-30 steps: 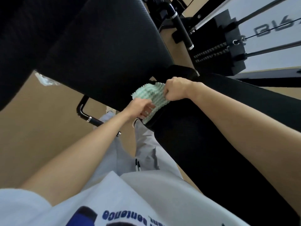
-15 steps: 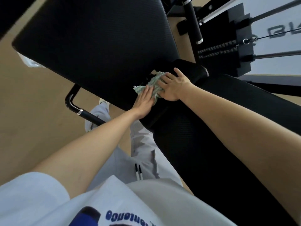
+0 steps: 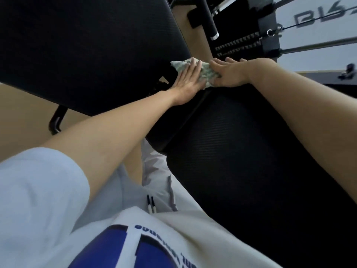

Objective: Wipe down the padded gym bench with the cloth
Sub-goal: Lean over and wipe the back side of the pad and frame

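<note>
A pale green knobbly cloth (image 3: 207,73) lies bunched at the far end of the black padded bench seat (image 3: 241,151), close to the gap below the black backrest pad (image 3: 87,49). My left hand (image 3: 188,81) lies flat with fingers straight, its fingertips pressing the cloth's left part. My right hand (image 3: 230,73) is also flat, palm down on the cloth's right part. Much of the cloth is hidden under both hands.
A black weight stack (image 3: 249,45) with cables and guide rods stands just beyond the hands. A black bar with a chrome tip (image 3: 209,22) hangs above it. A curved black frame tube (image 3: 56,120) shows at the left over tan floor. My legs stand beside the seat.
Both hands went from gripping the cloth to lying flat on it. They and the cloth have moved farther along the pad toward the weight stack, and the cloth is more flattened.
</note>
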`<state>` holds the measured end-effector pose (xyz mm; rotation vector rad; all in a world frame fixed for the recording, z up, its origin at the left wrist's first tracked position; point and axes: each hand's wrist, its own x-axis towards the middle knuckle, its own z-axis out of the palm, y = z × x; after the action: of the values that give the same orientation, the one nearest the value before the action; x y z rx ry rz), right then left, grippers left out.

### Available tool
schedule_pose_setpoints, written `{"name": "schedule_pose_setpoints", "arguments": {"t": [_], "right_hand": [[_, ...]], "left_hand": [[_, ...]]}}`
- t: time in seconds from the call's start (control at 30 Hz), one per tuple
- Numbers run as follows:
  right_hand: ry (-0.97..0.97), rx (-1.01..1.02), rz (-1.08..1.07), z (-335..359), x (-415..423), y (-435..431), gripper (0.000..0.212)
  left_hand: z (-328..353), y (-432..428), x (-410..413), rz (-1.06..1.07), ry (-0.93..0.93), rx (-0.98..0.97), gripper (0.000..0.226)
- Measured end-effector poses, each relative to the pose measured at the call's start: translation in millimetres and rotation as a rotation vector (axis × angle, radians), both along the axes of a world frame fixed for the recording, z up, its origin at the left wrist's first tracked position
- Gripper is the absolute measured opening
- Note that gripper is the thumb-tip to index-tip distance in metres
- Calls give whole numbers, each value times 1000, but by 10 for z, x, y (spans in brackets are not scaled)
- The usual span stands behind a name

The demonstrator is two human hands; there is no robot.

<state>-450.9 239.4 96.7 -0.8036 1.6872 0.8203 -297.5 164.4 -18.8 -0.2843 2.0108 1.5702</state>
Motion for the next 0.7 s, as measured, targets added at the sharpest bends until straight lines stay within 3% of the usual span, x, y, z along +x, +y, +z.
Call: {"name": "schedule_pose_setpoints", "arguments": {"t": [0.2, 0.37, 0.5, 0.6, 0.7], "right_hand": [[-141, -17, 49, 87, 261, -324, 85], [-244, -78, 100, -3, 795, -517, 83], [-249, -231, 54, 14, 877, -472, 61], [-250, -334, 11, 60, 766, -364, 35], [-229, -370, -12, 127, 661, -294, 26]], "left_hand": [[127, 94, 698, 39, -33, -7, 79], [310, 79, 1210, 211, -107, 14, 76], [405, 46, 1593, 411, -60, -58, 56], [479, 34, 1774, 538, -75, 51, 32], [605, 73, 1830, 608, -96, 97, 22]]}}
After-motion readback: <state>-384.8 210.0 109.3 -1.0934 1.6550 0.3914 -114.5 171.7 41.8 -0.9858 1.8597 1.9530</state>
